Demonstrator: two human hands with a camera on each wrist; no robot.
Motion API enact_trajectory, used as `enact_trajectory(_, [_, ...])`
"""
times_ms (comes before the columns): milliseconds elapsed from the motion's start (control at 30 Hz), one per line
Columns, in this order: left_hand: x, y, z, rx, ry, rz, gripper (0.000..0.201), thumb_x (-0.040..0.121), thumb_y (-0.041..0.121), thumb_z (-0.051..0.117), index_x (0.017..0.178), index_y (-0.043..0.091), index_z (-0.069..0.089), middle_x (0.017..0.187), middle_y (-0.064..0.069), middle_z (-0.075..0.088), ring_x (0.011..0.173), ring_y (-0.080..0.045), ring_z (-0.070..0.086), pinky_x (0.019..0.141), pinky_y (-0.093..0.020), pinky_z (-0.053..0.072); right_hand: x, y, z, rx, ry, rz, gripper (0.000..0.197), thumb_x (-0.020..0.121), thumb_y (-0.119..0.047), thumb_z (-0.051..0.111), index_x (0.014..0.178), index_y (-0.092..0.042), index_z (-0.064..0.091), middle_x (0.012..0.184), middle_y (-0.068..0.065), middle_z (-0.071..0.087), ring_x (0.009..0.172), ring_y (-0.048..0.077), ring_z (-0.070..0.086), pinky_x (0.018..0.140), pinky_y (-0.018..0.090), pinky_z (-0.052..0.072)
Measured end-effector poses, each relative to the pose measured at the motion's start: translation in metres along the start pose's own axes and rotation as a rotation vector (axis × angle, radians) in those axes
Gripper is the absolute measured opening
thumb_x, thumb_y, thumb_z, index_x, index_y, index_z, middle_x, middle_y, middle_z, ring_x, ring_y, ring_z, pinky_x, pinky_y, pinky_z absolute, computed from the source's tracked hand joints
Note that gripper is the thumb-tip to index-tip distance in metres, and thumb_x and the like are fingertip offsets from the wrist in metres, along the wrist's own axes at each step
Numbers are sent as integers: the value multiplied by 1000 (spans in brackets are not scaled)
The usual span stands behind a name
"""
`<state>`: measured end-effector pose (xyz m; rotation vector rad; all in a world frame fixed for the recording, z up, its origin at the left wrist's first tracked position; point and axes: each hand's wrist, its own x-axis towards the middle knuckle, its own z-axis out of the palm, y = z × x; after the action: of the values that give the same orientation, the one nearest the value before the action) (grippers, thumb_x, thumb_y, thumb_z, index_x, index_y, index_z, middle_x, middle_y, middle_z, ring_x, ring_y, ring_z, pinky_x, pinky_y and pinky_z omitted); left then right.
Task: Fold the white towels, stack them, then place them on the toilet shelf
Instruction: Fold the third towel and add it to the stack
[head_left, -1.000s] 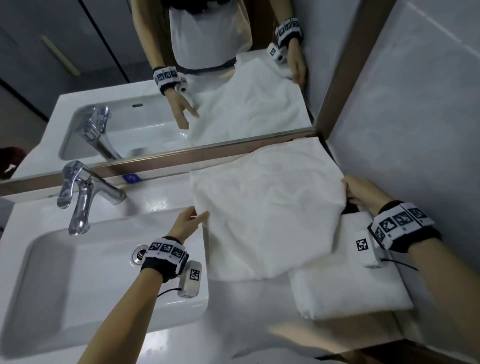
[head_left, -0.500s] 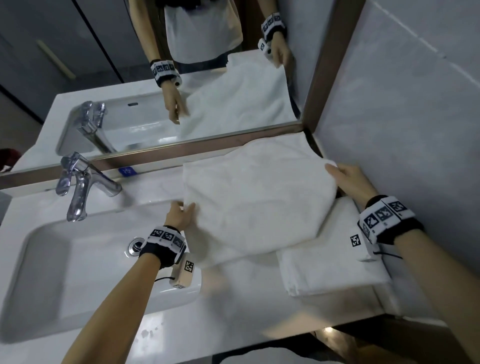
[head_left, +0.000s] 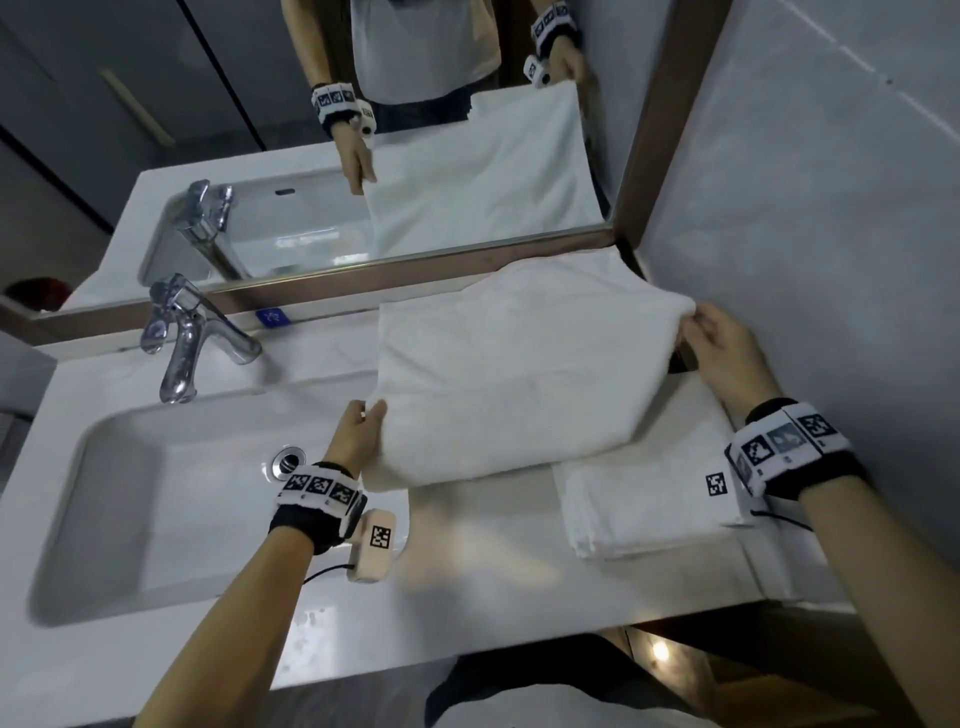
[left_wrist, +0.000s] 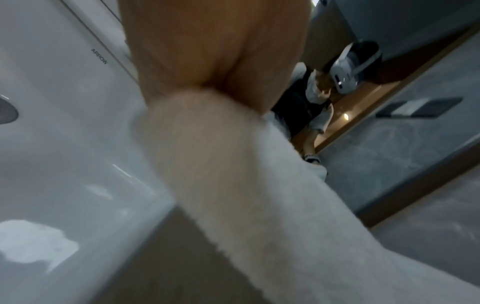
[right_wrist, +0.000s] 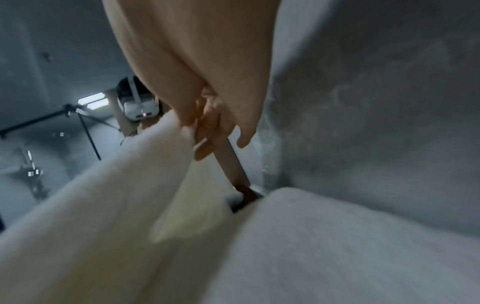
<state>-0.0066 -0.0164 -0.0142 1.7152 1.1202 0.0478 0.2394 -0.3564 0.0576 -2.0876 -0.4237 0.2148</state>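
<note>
A white towel (head_left: 519, 374) is held up off the counter between both hands, its far part still draped toward the mirror. My left hand (head_left: 363, 426) grips its near left corner, the cloth (left_wrist: 246, 185) bunched in the fist. My right hand (head_left: 701, 332) pinches the right corner (right_wrist: 166, 144) between thumb and fingers. A folded white towel (head_left: 639, 499) lies flat on the counter at the right, under my right wrist; it shows as the pale surface (right_wrist: 337, 246) in the right wrist view.
A white basin (head_left: 156, 493) with a drain (head_left: 288, 460) fills the left of the counter, a chrome tap (head_left: 187, 338) behind it. The mirror (head_left: 363, 182) runs along the back. A grey tiled wall (head_left: 805, 208) closes the right side. Bare counter (head_left: 467, 571) lies at the front.
Both hands took hold of the towel's side corners and lifted them; the towel, flat and rumpled before, now hangs taut between them, drawn toward me.
</note>
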Motion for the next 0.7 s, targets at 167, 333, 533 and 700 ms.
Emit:
enact_trajectory(167, [2,4,-6,54,21,-71,40,95,32,51,118,-1,53,118,-17,56,115,-34,53,91,-36,41,-4,-20,-6,47,98,36,25,93,-35,52,76,-19,60,74,-7,61,73,8,54,64,23,44])
enact_trajectory(333, [-24,-23,12,8,-266,-290,37,88,38,61,100,3,55,102,-9,60,97,-24,59,88,-36,50,-28,4,-7,-240,-145,281,50,98,-40,41,104,2,67,108,21,66,107,31,59,95,41,44])
enact_trajectory(533, [-47,-32,13,-46,-264,-194,26,91,27,60,96,2,59,96,-9,62,92,-23,60,89,-35,50,-53,16,-7,-391,-193,141,18,91,-15,57,100,-2,66,91,15,65,87,30,60,72,30,42])
enact_trajectory(700, [-48,-19,-2,-156,-52,-116,35,96,29,51,117,2,50,107,-7,51,102,-29,56,78,-28,53,-44,5,-18,-399,6,57,22,96,-20,48,94,0,58,96,24,62,90,35,58,77,38,43])
